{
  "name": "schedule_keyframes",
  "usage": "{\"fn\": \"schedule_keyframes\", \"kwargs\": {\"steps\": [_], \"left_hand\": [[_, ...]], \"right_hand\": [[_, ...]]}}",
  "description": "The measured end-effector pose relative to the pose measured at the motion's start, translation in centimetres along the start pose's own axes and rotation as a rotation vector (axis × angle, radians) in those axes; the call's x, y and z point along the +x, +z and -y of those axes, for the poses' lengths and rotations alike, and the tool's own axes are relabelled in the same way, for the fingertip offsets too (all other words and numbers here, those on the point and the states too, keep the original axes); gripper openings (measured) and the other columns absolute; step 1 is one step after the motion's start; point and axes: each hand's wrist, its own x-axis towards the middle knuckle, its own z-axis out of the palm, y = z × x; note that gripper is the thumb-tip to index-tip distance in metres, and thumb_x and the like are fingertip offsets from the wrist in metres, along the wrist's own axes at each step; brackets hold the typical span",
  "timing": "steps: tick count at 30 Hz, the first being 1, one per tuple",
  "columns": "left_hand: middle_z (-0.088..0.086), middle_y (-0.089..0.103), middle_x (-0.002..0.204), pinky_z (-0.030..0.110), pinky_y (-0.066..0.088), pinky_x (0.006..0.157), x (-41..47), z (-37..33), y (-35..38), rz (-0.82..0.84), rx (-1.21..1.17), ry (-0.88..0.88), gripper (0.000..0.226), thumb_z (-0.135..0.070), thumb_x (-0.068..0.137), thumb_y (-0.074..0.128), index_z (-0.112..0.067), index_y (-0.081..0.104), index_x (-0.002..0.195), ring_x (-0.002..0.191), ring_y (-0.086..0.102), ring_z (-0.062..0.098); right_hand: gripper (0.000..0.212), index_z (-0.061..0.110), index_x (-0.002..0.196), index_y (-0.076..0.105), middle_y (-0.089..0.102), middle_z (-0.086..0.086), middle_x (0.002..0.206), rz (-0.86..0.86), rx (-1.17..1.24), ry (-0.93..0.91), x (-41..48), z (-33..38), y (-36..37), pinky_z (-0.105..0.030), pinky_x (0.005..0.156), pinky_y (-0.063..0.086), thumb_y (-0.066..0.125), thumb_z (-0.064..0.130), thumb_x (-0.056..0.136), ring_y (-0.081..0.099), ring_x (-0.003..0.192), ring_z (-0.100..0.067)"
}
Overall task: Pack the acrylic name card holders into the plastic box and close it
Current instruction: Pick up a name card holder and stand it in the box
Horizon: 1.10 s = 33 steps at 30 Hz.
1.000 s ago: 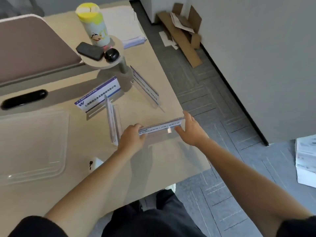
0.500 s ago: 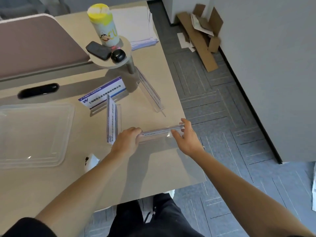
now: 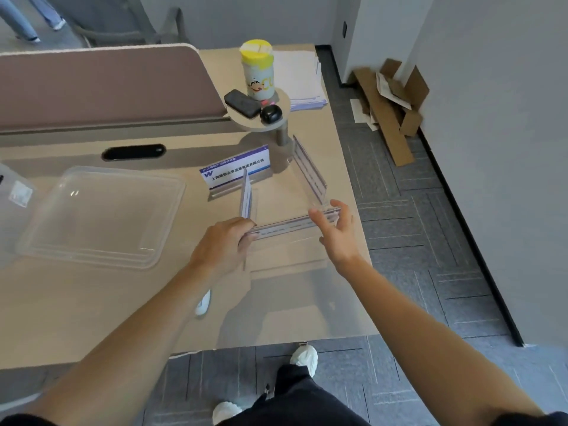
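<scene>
Several clear acrylic name card holders stand on the beige desk [image 3: 92, 302]. The nearest holder [image 3: 289, 226] is gripped at both ends: my left hand [image 3: 224, 244] at its left end, my right hand [image 3: 336, 232] at its right end. A second holder [image 3: 246, 195] stands edge-on just behind my left hand. A third holder [image 3: 236, 170] shows a white and blue card. A fourth holder [image 3: 309, 169] runs along the desk's right side. The clear plastic lid [image 3: 101, 216] lies flat to the left, and part of the plastic box [image 3: 13, 195] shows at the left edge.
A round stand [image 3: 261, 118] carries a yellow-capped bottle [image 3: 257, 70], a black phone [image 3: 242, 103] and a black case [image 3: 270, 113]. A paper stack [image 3: 299, 78] lies behind. A brown partition [image 3: 101, 84] rises at the back. Cardboard scraps [image 3: 390, 109] lie on the floor.
The view has shifted so the lid and box edge sit further into frame. Both hands stay on the nearest holder, which looks slightly raised and tilted.
</scene>
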Motion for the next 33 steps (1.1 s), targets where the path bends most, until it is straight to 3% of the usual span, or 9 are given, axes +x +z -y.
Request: {"fn": "schedule_keyframes", "kwargs": {"steps": [3,6,8,10,13,16,20,26,33], "left_hand": [[-0.001,0.056,0.07,0.033,0.041,0.056,-3.1,1.5,-2.1,-0.017,0.005,-0.052,0.019,-0.019,0.092,0.062,-0.007,0.06,0.078,0.066,0.056,0.032],[-0.006,0.059,0.077,0.03,0.038,0.061,-6.7,2.8,-4.1,-0.027,-0.048,-0.132,0.011,-0.023,0.092,0.063,-0.013,0.067,0.096,0.076,0.061,0.03],[-0.013,0.064,0.092,0.03,0.046,0.072,-9.3,3.5,-6.0,0.034,-0.141,-0.213,0.042,-0.033,0.09,0.066,-0.03,0.055,0.13,0.087,0.064,0.02],[-0.02,0.063,0.103,0.032,0.05,0.084,-12.0,3.9,-8.1,0.168,-0.247,-0.287,0.082,-0.038,0.082,0.074,-0.048,0.024,0.146,0.094,0.063,0.011],[-0.03,0.056,0.118,0.028,0.049,0.087,-16.0,4.4,-10.9,0.315,-0.34,-0.308,0.102,-0.036,0.072,0.08,-0.061,0.01,0.143,0.104,0.06,0.003],[-0.024,0.06,0.121,0.021,0.047,0.086,-19.6,5.3,-12.9,0.3,-0.424,-0.275,0.073,-0.028,0.073,0.079,-0.065,0.039,0.121,0.109,0.058,0.005],[-0.009,0.064,0.121,0.029,0.052,0.091,-23.4,7.7,-14.8,0.193,-0.485,-0.312,0.08,-0.031,0.078,0.079,-0.088,0.029,0.101,0.102,0.062,0.002],[-0.003,0.074,0.099,0.035,0.052,0.098,-28.2,12.0,-16.9,-0.052,-0.743,-0.396,0.063,-0.013,0.071,0.085,-0.061,0.063,0.106,0.095,0.069,0.018],[-0.007,0.074,0.091,0.026,0.054,0.09,-30.8,18.0,-20.9,-0.214,-0.829,-0.493,0.054,-0.006,0.073,0.084,-0.045,0.069,0.107,0.085,0.068,0.012]], "right_hand": [[0.121,0.041,0.15,0.024,0.024,0.004,0.155,0.055,0.102,-0.005,-1.8,0.8,3.4,-0.056,0.113,0.035,0.074,0.084,0.049,0.038,0.14,-0.026],[0.117,0.039,0.15,0.024,0.026,0.0,0.154,0.061,0.121,-0.035,-3.9,2.3,6.9,-0.058,0.112,0.036,0.08,0.072,0.053,0.039,0.138,-0.029],[0.103,0.036,0.145,0.031,0.032,-0.001,0.146,0.038,0.1,-0.062,-5.6,3.4,9.0,-0.056,0.108,0.042,0.08,0.06,0.057,0.046,0.129,-0.028],[0.093,0.034,0.141,0.036,0.036,-0.002,0.14,0.021,0.056,-0.101,-7.2,4.5,10.9,-0.052,0.103,0.047,0.078,0.053,0.06,0.052,0.12,-0.025],[0.074,0.031,0.132,0.039,0.042,-0.004,0.133,0.048,0.014,-0.167,-10.0,6.5,13.6,-0.046,0.092,0.052,0.077,0.044,0.07,0.055,0.107,-0.018],[0.064,0.022,0.126,0.046,0.055,-0.006,0.123,0.134,0.064,-0.149,-12.6,8.5,16.2,-0.046,0.084,0.051,0.072,0.038,0.07,0.059,0.098,-0.016],[0.041,0.021,0.107,0.054,0.059,-0.002,0.096,0.29,0.124,-0.145,-15.3,10.6,20.1,-0.043,0.075,0.048,0.068,0.036,0.071,0.055,0.092,-0.022],[0.024,0.023,0.09,0.056,0.052,0.006,0.084,0.465,0.167,-0.097,-15.9,11.7,28.2,-0.043,0.076,0.047,0.068,0.039,0.078,0.051,0.081,-0.018],[0.034,0.018,0.105,0.062,0.048,-0.002,0.102,0.603,0.174,-0.083,-14.2,12.8,39.4,-0.042,0.071,0.052,0.066,0.038,0.078,0.052,0.086,-0.022]]}}
